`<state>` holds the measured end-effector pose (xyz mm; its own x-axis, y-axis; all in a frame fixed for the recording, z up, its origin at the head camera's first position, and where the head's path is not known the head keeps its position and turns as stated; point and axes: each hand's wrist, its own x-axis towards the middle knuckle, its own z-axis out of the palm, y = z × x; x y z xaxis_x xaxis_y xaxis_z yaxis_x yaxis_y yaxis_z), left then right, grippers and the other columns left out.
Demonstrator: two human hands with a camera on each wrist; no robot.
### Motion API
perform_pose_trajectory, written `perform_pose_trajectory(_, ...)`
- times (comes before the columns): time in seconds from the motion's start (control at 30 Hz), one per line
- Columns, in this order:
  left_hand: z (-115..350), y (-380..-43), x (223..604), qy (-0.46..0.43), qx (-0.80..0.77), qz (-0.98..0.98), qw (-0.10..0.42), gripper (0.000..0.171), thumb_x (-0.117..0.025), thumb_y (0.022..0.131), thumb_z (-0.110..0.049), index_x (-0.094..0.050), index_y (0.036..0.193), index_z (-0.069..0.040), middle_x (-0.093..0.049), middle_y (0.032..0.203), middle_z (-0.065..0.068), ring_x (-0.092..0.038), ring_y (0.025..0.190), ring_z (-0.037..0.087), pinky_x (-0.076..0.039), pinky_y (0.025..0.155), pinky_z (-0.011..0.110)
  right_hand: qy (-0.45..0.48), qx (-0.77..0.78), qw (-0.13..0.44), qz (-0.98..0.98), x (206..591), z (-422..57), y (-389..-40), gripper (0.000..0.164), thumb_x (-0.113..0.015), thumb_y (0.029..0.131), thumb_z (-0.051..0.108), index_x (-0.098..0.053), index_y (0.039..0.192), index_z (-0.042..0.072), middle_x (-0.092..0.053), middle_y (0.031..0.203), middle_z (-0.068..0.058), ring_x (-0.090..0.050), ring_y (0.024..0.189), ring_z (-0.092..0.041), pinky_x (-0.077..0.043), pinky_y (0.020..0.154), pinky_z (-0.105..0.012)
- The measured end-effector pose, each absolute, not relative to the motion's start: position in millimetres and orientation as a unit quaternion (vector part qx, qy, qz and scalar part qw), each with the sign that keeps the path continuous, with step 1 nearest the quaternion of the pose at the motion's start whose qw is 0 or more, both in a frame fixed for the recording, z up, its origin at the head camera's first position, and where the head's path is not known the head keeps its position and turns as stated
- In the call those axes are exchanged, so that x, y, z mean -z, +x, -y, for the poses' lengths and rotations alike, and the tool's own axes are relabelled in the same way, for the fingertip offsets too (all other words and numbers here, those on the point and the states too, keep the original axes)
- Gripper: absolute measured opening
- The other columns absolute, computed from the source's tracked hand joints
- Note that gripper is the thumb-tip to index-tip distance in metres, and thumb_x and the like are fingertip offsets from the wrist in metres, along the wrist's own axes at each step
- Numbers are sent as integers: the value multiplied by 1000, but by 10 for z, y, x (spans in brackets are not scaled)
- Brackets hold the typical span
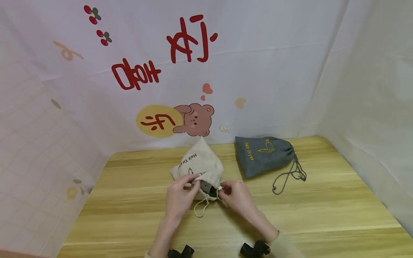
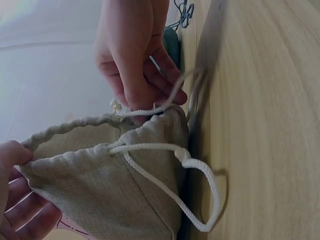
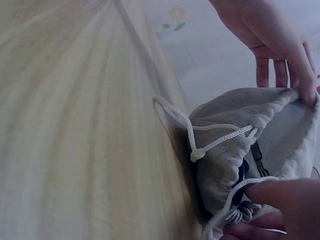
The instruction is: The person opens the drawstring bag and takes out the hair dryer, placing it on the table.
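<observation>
A beige cloth drawstring bag [image 1: 206, 161] printed "Hair Dryer" lies near the table's middle, its mouth open toward me. Inside the mouth a dark grey and black object [image 1: 207, 187] shows in part; the rest is hidden by cloth. My left hand [image 1: 180, 195] pinches the left part of the rim between thumb and finger, other fingers outside the cloth. At the right end of the mouth, my right hand [image 1: 239, 197] pinches the gathered rim beside the cord. A white drawstring loop [image 2: 185, 157] hangs from the near side, as the left wrist view shows.
A dark grey drawstring bag [image 1: 266, 156], also printed "Hair Dryer", lies at the back right with its grey cord [image 1: 285, 175] trailing on the wooden table [image 1: 129, 208]. White printed cloth [image 1: 274, 71] stands behind. Black wrist devices [image 1: 255, 249] show at the bottom.
</observation>
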<state>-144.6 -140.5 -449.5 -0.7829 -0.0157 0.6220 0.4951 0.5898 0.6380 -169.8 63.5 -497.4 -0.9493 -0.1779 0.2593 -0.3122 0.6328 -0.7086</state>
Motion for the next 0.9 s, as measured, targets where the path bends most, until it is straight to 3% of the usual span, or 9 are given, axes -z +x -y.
perform_pose_trajectory(0.17,1375,-1427,4509,-147,432,840,294,19,-79,82,10,-80,99,1,-82,94,14,-78,77,21,-61,66,15,152,-390,104,902,5006,-669,-1658,9,-78,84,3,-80,84,12,-73,67,6,-56,60,5,-49,59,-16)
perform_pose_trajectory(0.4,1390,-1427,4509,-145,422,843,302,22,-76,80,14,-80,97,1,-82,93,13,-77,74,19,-59,65,12,147,-355,127,914,5020,-720,-1645,16,-77,76,-3,-78,78,13,-65,60,10,-50,59,3,-43,56,-17)
perform_pose_trajectory(0.7,1547,-1474,4435,-147,401,844,325,28,-72,76,20,-80,97,2,-82,93,15,-79,80,25,-61,67,13,119,-347,89,926,4913,-713,-1705,14,-76,74,-2,-77,78,11,-72,65,5,-56,60,-4,-45,58,-22)
perform_pose_trajectory(0.9,1630,-1498,4414,-151,386,843,342,29,-73,74,20,-80,97,3,-82,92,16,-77,74,24,-61,66,16,117,-350,67,927,4866,-721,-1707,14,-76,76,-3,-78,78,10,-74,67,4,-57,61,-4,-47,59,-22)
